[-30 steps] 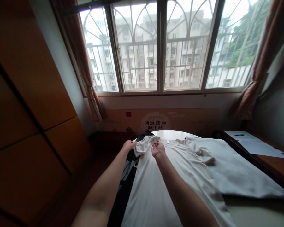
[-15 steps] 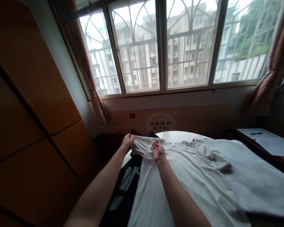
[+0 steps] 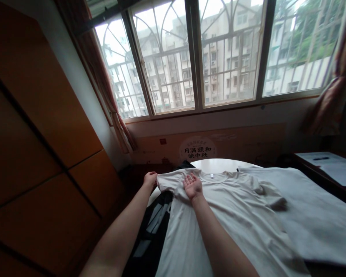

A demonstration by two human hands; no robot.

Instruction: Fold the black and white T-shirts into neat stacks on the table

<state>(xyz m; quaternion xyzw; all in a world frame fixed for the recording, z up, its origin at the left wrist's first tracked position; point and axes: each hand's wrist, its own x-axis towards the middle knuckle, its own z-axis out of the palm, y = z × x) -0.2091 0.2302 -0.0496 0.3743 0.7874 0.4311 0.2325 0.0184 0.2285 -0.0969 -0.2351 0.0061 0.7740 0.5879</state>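
Note:
A white short-sleeved T-shirt lies spread out, its neckline toward the window and a small label at the collar. My left hand is closed on the end of the shirt's left-side sleeve and holds it out sideways. Over the shoulder by the collar rests my right hand, palm turned up and fingers loosely apart. Whether its back presses on the cloth is hard to tell. The far sleeve on the right lies bunched and crumpled.
A white round tabletop shows behind the shirt. Black fabric with grey patches lies at the left, a pale cloth at the right. Papers rest on a dark side table. A wooden cabinet stands left, barred windows ahead.
My left hand has shifted slightly left and down, drawing the sleeve straighter. The fingers of my right hand have uncurled, showing more palm. The view has tilted a little.

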